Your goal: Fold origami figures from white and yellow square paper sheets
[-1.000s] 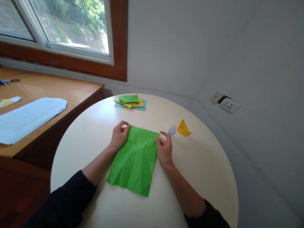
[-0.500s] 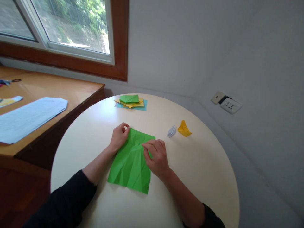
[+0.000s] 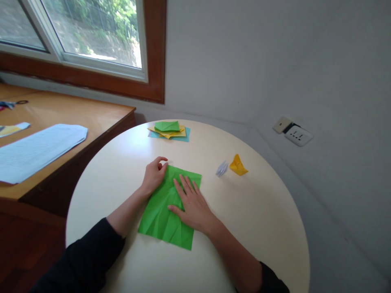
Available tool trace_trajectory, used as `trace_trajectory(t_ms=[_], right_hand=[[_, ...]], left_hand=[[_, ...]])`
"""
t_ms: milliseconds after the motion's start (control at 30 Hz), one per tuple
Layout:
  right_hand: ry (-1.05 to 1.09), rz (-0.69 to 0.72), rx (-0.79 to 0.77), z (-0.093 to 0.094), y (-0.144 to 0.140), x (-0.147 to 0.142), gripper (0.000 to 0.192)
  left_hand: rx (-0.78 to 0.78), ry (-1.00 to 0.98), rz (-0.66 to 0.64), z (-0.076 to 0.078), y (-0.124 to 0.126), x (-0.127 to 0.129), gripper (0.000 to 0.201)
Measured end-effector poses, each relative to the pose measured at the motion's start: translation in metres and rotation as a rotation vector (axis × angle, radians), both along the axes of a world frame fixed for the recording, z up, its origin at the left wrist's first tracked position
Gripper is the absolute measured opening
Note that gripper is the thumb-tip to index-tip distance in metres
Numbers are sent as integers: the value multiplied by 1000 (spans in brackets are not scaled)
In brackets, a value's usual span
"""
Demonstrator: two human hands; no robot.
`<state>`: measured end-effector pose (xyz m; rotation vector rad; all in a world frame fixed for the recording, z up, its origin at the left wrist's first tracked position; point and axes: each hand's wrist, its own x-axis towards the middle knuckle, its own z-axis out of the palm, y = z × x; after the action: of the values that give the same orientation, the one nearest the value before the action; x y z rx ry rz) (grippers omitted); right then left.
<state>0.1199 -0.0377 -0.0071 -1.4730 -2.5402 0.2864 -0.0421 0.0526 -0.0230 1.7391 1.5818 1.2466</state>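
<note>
A creased sheet of green paper (image 3: 159,217) lies unfolded on the round white table (image 3: 269,228). My left hand (image 3: 154,175) is at its upper left corner, with bent fingers and a small gap between thumb and forefinger; the thumb tip is beside the corner. Flat on the right half of the sheet rests my right hand (image 3: 194,207), its fingers spread and its palm down. Right of the sheet stand a small folded white paper piece (image 3: 221,168) and a folded yellow paper piece (image 3: 238,165).
Toward the table's far edge sits a stack of coloured paper (image 3: 168,129), green on top, then yellow and blue. At left, a wooden desk (image 3: 100,112) bears white printed sheets (image 3: 42,152) and scissors (image 3: 21,102). A wall with a socket (image 3: 298,135) borders the table.
My right hand has moved left and down onto the green paper, its curled fingers spreading flat. My left forefinger has lifted slightly away from the thumb.
</note>
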Motion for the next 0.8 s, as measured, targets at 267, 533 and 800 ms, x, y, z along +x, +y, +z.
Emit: trace_trajectory(t_ms=[267, 533, 800], right_hand=[[-43, 32, -62, 3, -1, 0, 67], [-35, 25, -62, 1, -1, 0, 65], [-33, 25, -31, 3, -3, 0, 64]], left_hand=[[1, -25, 10, 3, 0, 0, 26], [33, -101, 76, 8, -1, 0, 22], [78, -360, -151, 53, -30, 15, 23]])
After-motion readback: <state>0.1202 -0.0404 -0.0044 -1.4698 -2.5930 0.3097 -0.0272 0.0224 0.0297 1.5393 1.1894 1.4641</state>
